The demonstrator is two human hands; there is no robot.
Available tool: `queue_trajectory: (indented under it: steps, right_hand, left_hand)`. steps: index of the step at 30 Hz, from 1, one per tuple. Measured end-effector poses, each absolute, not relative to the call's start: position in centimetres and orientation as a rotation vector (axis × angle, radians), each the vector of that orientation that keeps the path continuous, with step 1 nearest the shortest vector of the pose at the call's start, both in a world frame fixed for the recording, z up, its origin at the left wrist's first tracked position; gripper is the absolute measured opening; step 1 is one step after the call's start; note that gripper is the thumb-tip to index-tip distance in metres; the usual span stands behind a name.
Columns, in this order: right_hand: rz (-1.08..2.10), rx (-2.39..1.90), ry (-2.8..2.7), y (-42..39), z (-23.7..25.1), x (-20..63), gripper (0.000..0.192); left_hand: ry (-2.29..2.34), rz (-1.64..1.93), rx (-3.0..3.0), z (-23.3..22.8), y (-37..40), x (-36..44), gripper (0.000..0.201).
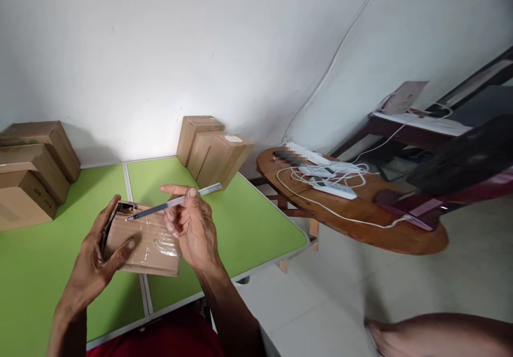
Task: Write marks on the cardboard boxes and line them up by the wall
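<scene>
White walls meet in a corner behind a green folding table (248, 223) with a pale seam down its middle. At the near edge of the table, the person's left hand (96, 261) grips a small cardboard box (146, 245) sealed with clear tape, thumb pressed on its top face and fingers wrapped around its left end, holding it just above the green surface. The right hand (192, 229) sits against the box's right side and pinches a pen (174, 202) between thumb and forefinger, the other fingers curled under; the pen lies nearly level, its dark tip pointing left at the box's upper left corner, where the cardboard looks torn open. Three boxes (28, 172) are stacked at the table's far left, and more boxes (214, 151) lean together at its back edge. To the right, well apart, stands a low oval wooden table (360, 223) carrying a white power strip (328, 172) and tangled white cables (320, 186). Another person's limb (441, 333) shows at the lower right, bare.
</scene>
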State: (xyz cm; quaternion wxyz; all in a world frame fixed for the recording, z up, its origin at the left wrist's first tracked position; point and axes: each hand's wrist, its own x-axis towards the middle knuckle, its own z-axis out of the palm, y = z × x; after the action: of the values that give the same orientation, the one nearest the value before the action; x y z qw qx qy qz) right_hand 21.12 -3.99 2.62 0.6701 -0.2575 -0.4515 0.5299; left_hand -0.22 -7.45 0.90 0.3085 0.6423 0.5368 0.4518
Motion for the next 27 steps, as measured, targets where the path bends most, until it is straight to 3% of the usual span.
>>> queue_trajectory:
  steps: [7,22,27]
  right_hand:
    - [1.127,-0.513,-1.164,-4.3,2.2,22.0,0.035]
    - [1.048,-0.558,-1.293,-4.9,1.8,22.8,0.024]
    - [0.959,-0.657,-1.252,-4.8,1.7,23.8,0.034]
  left_hand:
    - [1.363,1.219,1.755,0.1,-7.8,0.7,0.092]
    - [1.413,1.224,1.817,0.5,-7.9,1.3,0.087]
    - [1.447,1.223,1.774,0.5,-7.8,1.1,0.090]
